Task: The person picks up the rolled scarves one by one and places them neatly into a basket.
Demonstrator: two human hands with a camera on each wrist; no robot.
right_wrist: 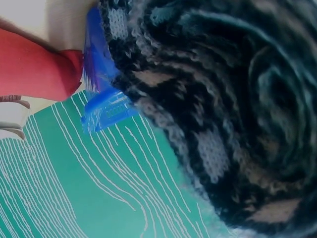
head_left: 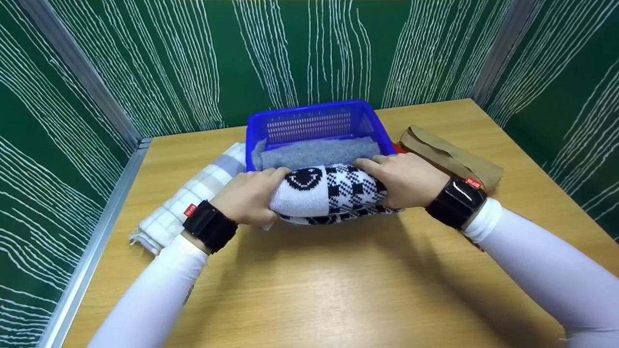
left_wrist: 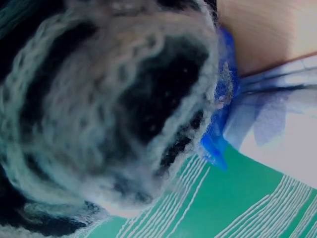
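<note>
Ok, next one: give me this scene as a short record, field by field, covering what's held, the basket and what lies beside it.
held item: rolled black-and-white knit
left grip: holds its left end
right grip: holds its right end
container: blue basket, gray cloth inside
left of basket: white checked cloth
right of basket: brown bundle, red item
knit touching basket: cannot tell

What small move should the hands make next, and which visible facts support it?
Probably ease the knit roll forward over the blue basket: the left hand and right hand hold its ends, it covers the basket's near rim in the head view, and the grey cloth inside leaves room behind it.
</note>
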